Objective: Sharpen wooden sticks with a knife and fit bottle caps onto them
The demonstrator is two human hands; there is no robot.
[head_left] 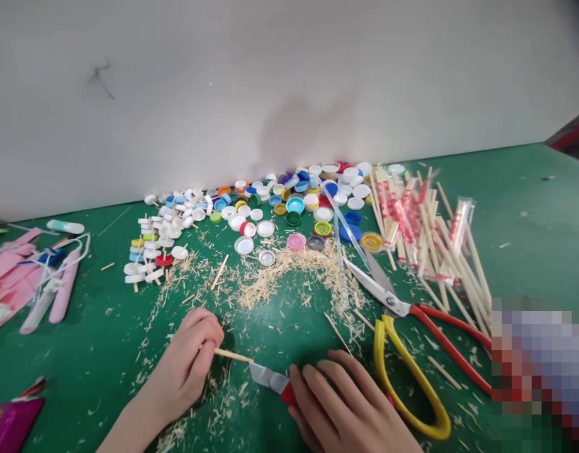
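My left hand is closed around a thin wooden stick, which looks like a piece of chopstick and points right. Its tip meets the blade of a red-handled utility knife. Closed over the knife's red handle is my right hand, palm down, hiding most of it. Pale wood shavings lie scattered on the green table around and beyond both hands. To the right of my right hand rest large open scissors with one yellow and one red handle.
Many coloured bottle caps are heaped against the white wall. Caps threaded on sticks stand at left. Chopsticks, some in wrappers, pile up at right. Pink strips and a purple object lie far left.
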